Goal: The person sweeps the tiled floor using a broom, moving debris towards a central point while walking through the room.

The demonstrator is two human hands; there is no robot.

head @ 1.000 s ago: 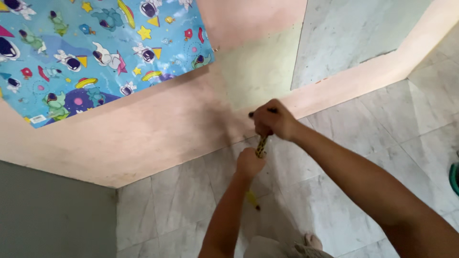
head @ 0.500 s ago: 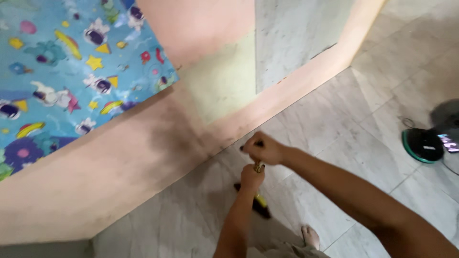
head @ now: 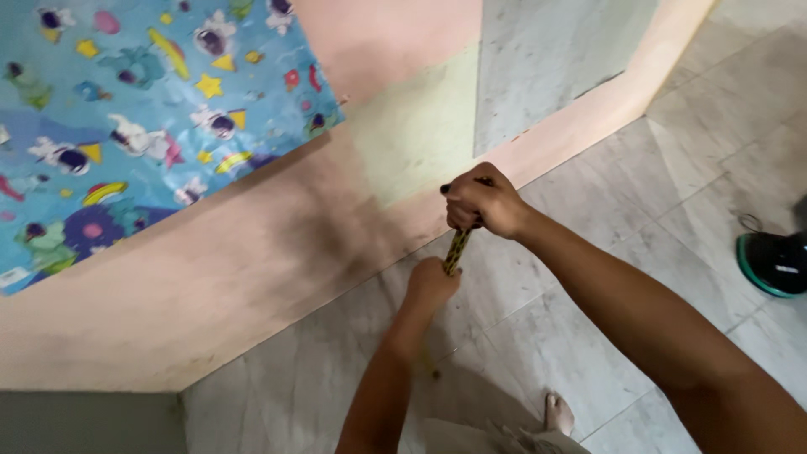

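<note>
Two fists grip one thin yellow-and-black patterned stick (head: 456, 250) at frame centre: right hand (head: 481, 202) closed around its top, left hand (head: 430, 283) clenched lower, its long axis running steeply down toward the grey marble floor (head: 588, 277).

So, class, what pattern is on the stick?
Yellow with dark spots on the stick, head view.

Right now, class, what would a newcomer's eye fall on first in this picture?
First, the two hands stacked on a yellow-and-black patterned handle at centre: the right hand grips its top, the left hand just below. Next, the bright blue space-cartoon sheet on the pink wall, upper left.
</note>
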